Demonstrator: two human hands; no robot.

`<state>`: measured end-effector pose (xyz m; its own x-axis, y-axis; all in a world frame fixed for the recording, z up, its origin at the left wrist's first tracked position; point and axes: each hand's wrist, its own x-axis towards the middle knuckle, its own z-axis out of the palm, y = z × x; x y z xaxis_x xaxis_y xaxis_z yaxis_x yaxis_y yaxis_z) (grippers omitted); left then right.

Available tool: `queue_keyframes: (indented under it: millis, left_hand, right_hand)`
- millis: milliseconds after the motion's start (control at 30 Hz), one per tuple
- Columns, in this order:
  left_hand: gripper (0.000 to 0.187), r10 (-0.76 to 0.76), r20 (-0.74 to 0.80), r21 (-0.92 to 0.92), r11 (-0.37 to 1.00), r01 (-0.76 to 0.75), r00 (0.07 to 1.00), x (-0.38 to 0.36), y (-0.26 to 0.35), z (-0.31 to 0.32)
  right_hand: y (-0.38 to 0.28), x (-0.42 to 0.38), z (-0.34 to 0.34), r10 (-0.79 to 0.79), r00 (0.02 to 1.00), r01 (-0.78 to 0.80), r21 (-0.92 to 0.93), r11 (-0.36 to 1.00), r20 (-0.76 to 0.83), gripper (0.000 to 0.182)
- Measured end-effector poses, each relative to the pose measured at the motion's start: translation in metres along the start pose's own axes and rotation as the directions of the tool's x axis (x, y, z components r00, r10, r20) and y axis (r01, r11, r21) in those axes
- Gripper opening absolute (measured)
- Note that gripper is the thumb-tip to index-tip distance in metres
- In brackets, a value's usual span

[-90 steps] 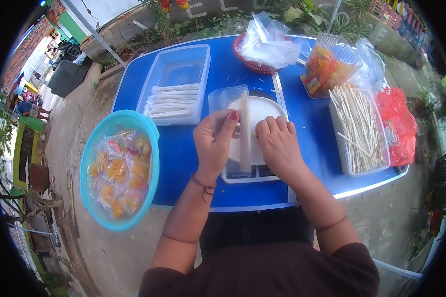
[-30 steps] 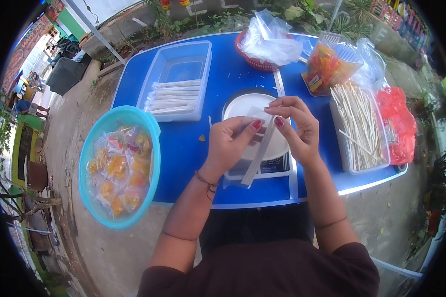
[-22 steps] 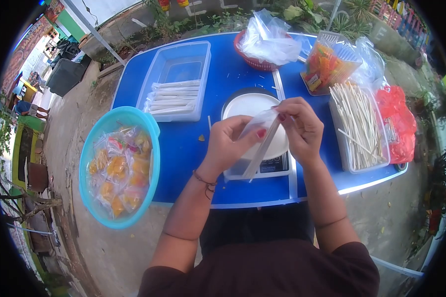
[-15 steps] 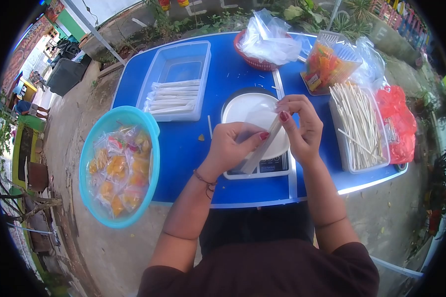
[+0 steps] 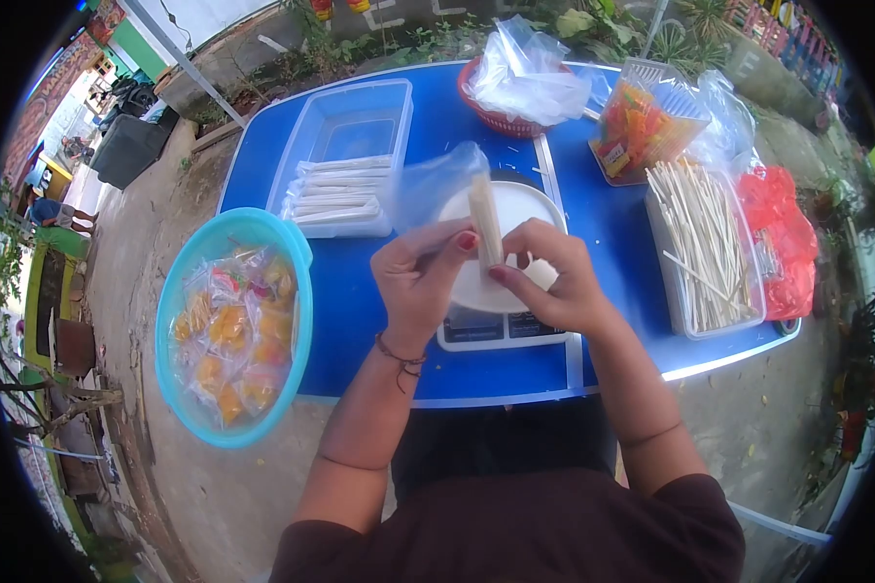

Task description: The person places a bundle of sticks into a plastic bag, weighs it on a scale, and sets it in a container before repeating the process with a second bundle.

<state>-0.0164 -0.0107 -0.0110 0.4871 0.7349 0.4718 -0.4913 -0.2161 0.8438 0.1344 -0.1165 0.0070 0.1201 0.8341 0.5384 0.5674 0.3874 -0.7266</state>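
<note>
A clear plastic bag (image 5: 436,189) with a bundle of pale thin sticks (image 5: 486,216) stands nearly upright between my hands. My left hand (image 5: 420,277) is closed, its thumb and fingers pinching the bag beside the sticks. Around the lower end of the bundle, my right hand (image 5: 559,282) has its thumb and fingers closed. The loose part of the bag flares out to the left. Just behind and below my hands is a digital kitchen scale (image 5: 510,328) with a white round plate (image 5: 535,209), partly hidden by them.
A clear tub (image 5: 345,107) holds several packed stick bundles. At left is a turquoise basin (image 5: 301,321) of bagged yellow food. A box of loose sticks (image 5: 705,257) stands at right near a red bag (image 5: 787,253). Behind are a red basket (image 5: 501,121) and an orange-filled container (image 5: 642,121).
The bag of sticks has turned from slanted to nearly upright and moved left. Its loose plastic now spreads leftward. My right hand has moved down and left, to the lower end of the bundle.
</note>
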Motion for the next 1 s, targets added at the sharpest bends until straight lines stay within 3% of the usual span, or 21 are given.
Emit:
queue_keyframes:
  millis: [67,167,267,433,567,667,1000]
  left_hand:
    - [0.021,0.103,0.014,0.060,0.993,-0.104,0.995,0.000,-0.008,-0.003]
    - [0.021,0.038,0.020,-0.037,0.999,-0.037,0.999,0.001,0.010,0.007]
    - [0.021,-0.049,0.073,0.069,0.997,0.044,0.996,0.003,0.009,0.004]
    - [0.018,-0.126,0.066,0.088,0.989,0.120,0.990,0.005,0.005,0.004]
    - [0.017,-0.122,0.052,0.091,0.989,0.117,0.991,0.003,0.006,0.004]
    - [0.018,-0.034,0.059,0.059,0.998,0.030,0.998,0.003,0.004,0.008]
    - [0.019,-0.152,0.050,0.087,0.985,0.148,0.987,0.003,0.006,0.007]
  right_hand:
    - [0.000,-0.002,0.006,-0.001,0.999,0.000,-0.003,1.000,-0.042,0.015]
    - [0.003,-0.001,0.008,-0.026,0.991,0.024,-0.018,1.000,-0.128,0.013]
    - [0.002,0.001,0.004,-0.049,0.983,0.040,-0.051,0.998,-0.177,0.013]
    - [0.000,0.002,0.004,-0.036,0.972,0.012,-0.103,0.995,-0.234,0.014]
    - [0.006,-0.001,0.005,-0.061,0.965,0.037,-0.100,0.994,-0.255,0.016]
    - [0.006,0.000,0.005,-0.125,0.944,0.089,-0.127,0.988,-0.306,0.016]
    - [0.008,-0.002,0.005,-0.080,0.950,0.043,-0.127,0.991,-0.302,0.018]
